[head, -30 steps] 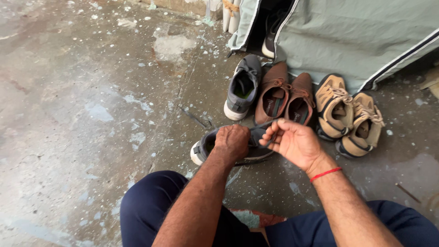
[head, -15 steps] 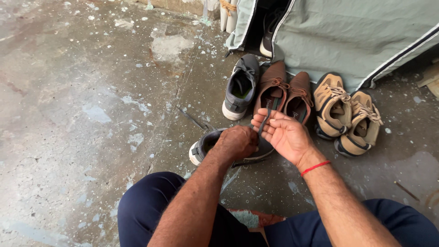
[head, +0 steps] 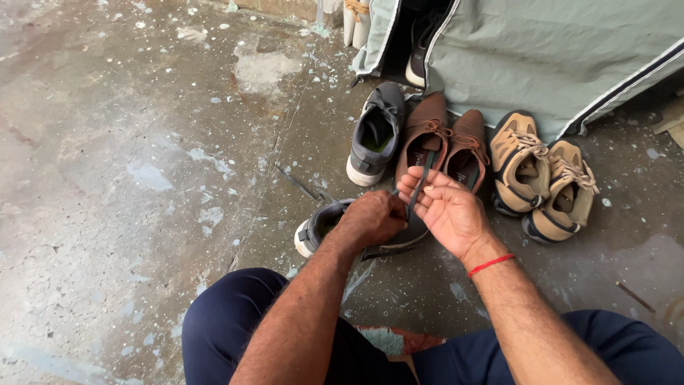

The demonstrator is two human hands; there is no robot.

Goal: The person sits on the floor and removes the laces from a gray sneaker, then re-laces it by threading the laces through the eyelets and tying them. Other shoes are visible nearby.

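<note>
A grey sneaker (head: 322, 224) lies on the concrete floor in front of my knees. My left hand (head: 374, 217) rests on its upper with the fingers curled around the grey lace (head: 415, 203). My right hand (head: 445, 210) is palm up just to the right, with the lace pinched and running up between its fingers. A red thread band (head: 490, 264) circles my right wrist. Most of the sneaker is hidden under both hands.
Behind my hands stand a second grey sneaker (head: 375, 132), a pair of brown lace-up shoes (head: 445, 142) and a pair of tan sneakers (head: 541, 178). A grey-green fabric cover (head: 556, 50) hangs at the back right. The concrete floor (head: 142, 157) is stained and flaking.
My right hand has lifted and turned palm up, pulling the lace upward. My left hand has stayed on the sneaker.
</note>
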